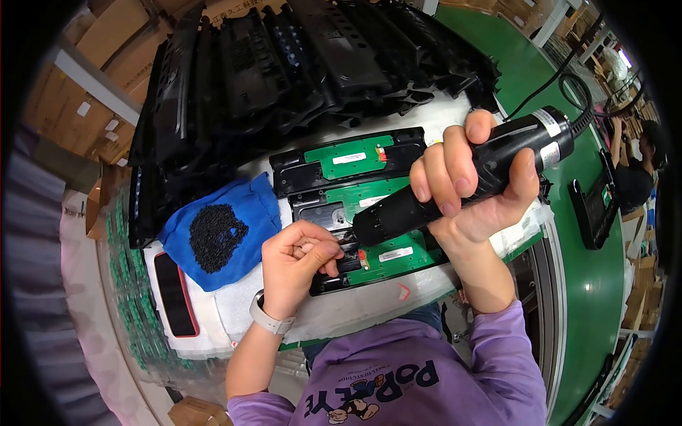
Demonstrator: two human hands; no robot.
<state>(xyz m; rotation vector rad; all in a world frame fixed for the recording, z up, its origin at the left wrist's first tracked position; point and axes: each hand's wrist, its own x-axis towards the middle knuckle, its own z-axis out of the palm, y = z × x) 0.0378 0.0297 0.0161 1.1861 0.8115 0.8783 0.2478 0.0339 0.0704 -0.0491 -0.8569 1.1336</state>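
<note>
My right hand [476, 177] is wrapped round a black corded electric screwdriver [455, 188], which slants down to the left. Its tip end is over the near black plastic housing [330, 284]. Close to that tip, the thumb and fingers of my left hand [298, 259] are pinched together; what they hold, if anything, is too small to make out. A green circuit board [405, 259] with a white label lies in the near housing. Behind it are a second green circuit board [369, 192], partly covered by the screwdriver, and a third board [341, 157] in its own black housing.
A blue cloth [256, 213] at the left bears a heap of small black screws [217, 238]. Beside it lies a red-edged phone [175, 295]. Black plastic housings [334, 50] are piled at the back. A co-worker [636, 170] is at the far right, near another black housing [595, 202].
</note>
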